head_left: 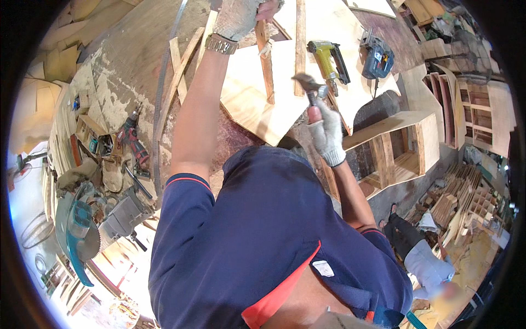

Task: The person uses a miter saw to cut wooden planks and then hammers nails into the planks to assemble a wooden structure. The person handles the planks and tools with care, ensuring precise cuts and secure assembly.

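My right hand (326, 131), in a pale knitted glove with a bare thumb, is closed round the handle of a hammer (310, 84). The hammer's dark head is raised above the plywood. At the top edge my left hand (241, 16), gloved and with a metal watch at the wrist, has its fingers curled at the upper end of a narrow wooden strip (265, 66). Part of that hand is cut off by the picture's edge. Beneath both hands lie pale plywood sheets (257, 118). A longer wooden strip (300, 49) lies between the hands.
Right of the hammer lie a yellow-green nail gun (326, 61) and a blue jigsaw (377, 57). An open wooden frame (390, 159) stands at my right. A red drill (131, 137) and a teal circular saw (76, 225) are at left. A person (424, 263) is at lower right.
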`<state>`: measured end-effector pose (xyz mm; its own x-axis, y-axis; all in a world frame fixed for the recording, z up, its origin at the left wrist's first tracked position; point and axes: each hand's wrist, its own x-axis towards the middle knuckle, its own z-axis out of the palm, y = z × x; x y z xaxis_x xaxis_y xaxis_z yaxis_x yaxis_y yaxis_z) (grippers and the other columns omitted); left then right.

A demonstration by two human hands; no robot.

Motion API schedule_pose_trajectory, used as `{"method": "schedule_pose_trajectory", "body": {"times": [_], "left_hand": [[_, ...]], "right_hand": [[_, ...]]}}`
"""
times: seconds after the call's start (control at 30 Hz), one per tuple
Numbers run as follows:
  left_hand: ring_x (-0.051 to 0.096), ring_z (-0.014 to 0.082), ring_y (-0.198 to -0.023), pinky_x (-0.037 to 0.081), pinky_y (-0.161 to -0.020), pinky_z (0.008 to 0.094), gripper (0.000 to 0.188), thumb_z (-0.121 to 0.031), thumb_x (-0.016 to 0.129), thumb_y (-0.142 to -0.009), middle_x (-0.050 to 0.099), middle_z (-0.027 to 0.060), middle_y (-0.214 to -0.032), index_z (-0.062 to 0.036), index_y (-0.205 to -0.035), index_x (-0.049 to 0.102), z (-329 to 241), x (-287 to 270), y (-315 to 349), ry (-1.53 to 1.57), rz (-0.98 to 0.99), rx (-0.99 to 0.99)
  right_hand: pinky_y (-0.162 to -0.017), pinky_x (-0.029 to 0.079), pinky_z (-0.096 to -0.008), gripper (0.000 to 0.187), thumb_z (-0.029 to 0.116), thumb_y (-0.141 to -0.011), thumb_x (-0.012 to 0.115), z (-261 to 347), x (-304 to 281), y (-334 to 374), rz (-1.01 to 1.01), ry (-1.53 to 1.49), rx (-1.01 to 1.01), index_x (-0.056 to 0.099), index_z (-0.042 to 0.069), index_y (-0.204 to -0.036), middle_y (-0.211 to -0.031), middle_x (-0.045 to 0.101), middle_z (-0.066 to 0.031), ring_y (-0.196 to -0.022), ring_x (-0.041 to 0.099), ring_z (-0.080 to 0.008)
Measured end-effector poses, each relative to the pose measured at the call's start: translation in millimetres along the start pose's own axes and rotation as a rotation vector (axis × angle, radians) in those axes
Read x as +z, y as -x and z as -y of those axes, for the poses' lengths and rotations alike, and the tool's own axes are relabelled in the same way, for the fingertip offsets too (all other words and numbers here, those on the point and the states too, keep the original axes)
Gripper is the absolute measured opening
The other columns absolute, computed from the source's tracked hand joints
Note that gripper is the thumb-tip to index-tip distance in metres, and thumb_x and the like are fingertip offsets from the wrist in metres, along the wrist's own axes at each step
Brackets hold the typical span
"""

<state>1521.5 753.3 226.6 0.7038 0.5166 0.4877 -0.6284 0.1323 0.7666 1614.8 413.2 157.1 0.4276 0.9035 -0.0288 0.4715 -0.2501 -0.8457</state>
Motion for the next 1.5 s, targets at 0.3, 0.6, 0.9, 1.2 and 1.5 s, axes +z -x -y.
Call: {"method": "schedule_pose_trajectory", "body": {"times": [0.3, 0.6, 0.9, 1.2, 1.5], "left_hand": [[0.042, 0.0074, -0.047, 0.031, -0.041, 0.0231, 0.014, -0.014, 0.068, -0.096, 0.045, -0.0046, -0.062, -0.0145, -0.102, 0.055, -10, 10, -6, -0.115, -0.122, -0.107], [0.042, 0.0067, -0.048, 0.031, -0.042, 0.0231, 0.012, -0.006, 0.059, -0.094, 0.046, -0.0041, -0.063, -0.0127, -0.1, 0.051, -17, 27, 4, -0.06, -0.176, -0.044], [0.042, 0.0064, -0.049, 0.031, -0.042, 0.0224, 0.007, -0.006, 0.057, -0.094, 0.045, -0.0034, -0.062, -0.0105, -0.092, 0.052, -7, 11, 0, -0.112, -0.084, -0.047], [0.045, 0.0116, -0.047, 0.042, -0.045, 0.0321, 0.018, -0.001, 0.06, -0.094, 0.05, 0.0004, -0.061, -0.0052, -0.077, 0.057, -44, -8, 52, -0.401, -0.678, 0.265], [0.044, 0.0109, -0.054, 0.038, -0.048, 0.0272, 0.017, 0.0, 0.061, -0.095, 0.048, 0.0, -0.067, -0.0052, -0.081, 0.054, -63, 12, 104, -0.248, -0.817, 0.356]], "right_hand": [[-0.066, 0.053, -0.0542, 0.03, 0.026, -0.109, 0.048, -74, 73, -16, 0.198, 0.323, -0.022, 0.069, 0.004, -0.115, -0.075, 0.067, -0.0235, -0.07, 0.068, -0.0455], [-0.061, 0.051, -0.0525, 0.032, 0.037, -0.109, 0.055, -11, 32, -9, 0.028, 0.303, -0.087, 0.063, 0.007, -0.103, -0.067, 0.063, -0.0216, -0.068, 0.069, -0.0438], [-0.064, 0.055, -0.0516, 0.025, 0.028, -0.101, 0.062, -49, 54, -8, -0.055, 0.21, -0.19, 0.062, 0.005, -0.092, -0.075, 0.069, -0.0209, -0.072, 0.07, -0.0431], [-0.077, 0.052, -0.0579, 0.046, 0.04, -0.106, 0.056, -102, 71, 25, 0.126, 0.279, 0.254, 0.068, -0.002, -0.096, -0.089, 0.069, -0.0336, -0.091, 0.068, -0.0529], [-0.079, 0.055, -0.0526, 0.034, 0.036, -0.093, 0.07, -57, 67, -100, 0.055, 0.402, -0.212, 0.067, 0.005, -0.108, -0.088, 0.071, -0.0236, -0.089, 0.071, -0.0446]]}}
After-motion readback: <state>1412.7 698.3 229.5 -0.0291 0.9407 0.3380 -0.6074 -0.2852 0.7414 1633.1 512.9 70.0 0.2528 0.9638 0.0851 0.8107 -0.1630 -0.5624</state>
